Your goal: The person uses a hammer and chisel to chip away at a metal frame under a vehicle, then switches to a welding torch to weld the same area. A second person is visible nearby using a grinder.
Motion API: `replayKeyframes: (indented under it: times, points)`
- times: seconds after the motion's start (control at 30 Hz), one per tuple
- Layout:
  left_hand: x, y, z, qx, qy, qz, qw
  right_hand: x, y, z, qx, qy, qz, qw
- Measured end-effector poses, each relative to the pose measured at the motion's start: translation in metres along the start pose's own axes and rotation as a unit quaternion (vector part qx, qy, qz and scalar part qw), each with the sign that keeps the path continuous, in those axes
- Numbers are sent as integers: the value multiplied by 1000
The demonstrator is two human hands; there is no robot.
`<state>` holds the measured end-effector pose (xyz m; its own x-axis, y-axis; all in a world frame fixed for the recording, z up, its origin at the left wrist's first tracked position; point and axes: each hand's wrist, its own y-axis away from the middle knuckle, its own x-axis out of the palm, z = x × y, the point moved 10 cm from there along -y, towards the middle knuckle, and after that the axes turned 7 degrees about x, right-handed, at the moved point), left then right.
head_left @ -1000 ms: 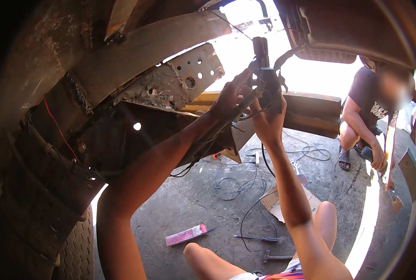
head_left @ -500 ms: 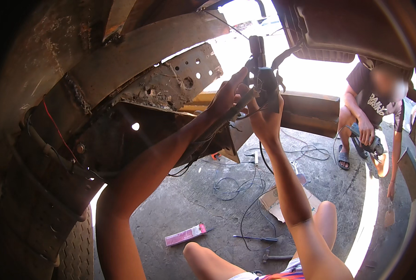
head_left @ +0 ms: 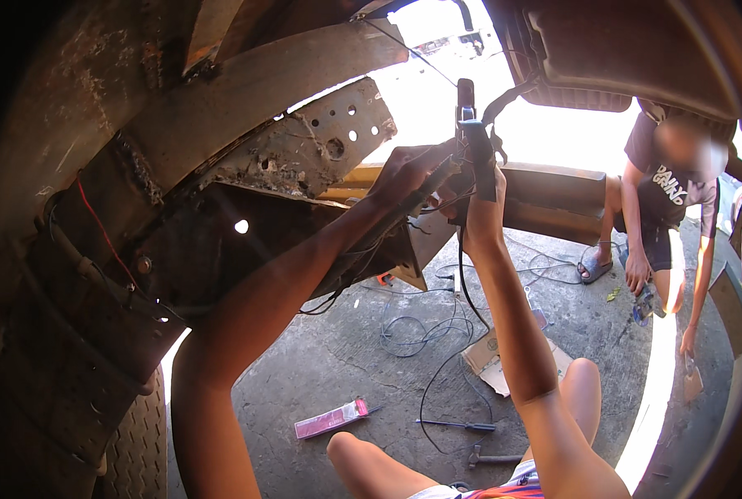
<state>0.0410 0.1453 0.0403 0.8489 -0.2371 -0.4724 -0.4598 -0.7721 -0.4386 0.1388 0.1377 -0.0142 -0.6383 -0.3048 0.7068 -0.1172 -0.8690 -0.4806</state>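
Both hands raised under rusty frame (head_left: pixel 304 150). Right hand (head_left: pixel 481 195) fingers clamped on black connector (head_left: pixel 475 137); left hand (head_left: pixel 408 175) fingers pinching wires (head_left: pixel 437 179).

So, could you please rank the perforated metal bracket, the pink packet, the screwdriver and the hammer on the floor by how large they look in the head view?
1. Perforated metal bracket, though it is nearer the camera.
2. Pink packet and screwdriver: alike, unranked.
3. Hammer.

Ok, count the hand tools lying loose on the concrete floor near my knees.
2 that I can make out: a screwdriver lying flat just ahead of the knees, and a hammer right behind it, closer to the right leg. Cables and cardboard may hide more.
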Motion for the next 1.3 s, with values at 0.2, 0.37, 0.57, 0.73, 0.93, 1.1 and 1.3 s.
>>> replayKeyframes:
  times: [0.2,0.37,0.57,0.73,0.93,1.1,1.3]
  points:
    - [3,9,-17,45,-11,15,999,6,-4,-11,88,-92,22,992]
    - [4,8,-12,10,-12,29,999,1,-3,-5,43,-82,-4,996]
    - [-7,-1,1,-29,61,-66,995,10,2,13,-119,191,7,974]
    - [-5,3,-4,-21,55,-59,997,8,3,10,-134,159,3,978]
    - [-5,-2,1,-38,55,-44,997,10,1,12,-140,186,4,973]
    - [-5,-6,3,-31,53,-34,998,13,-1,8,-115,130,24,985]
    - [-8,-3,3,-46,38,-53,997,14,0,12,-128,209,11,969]
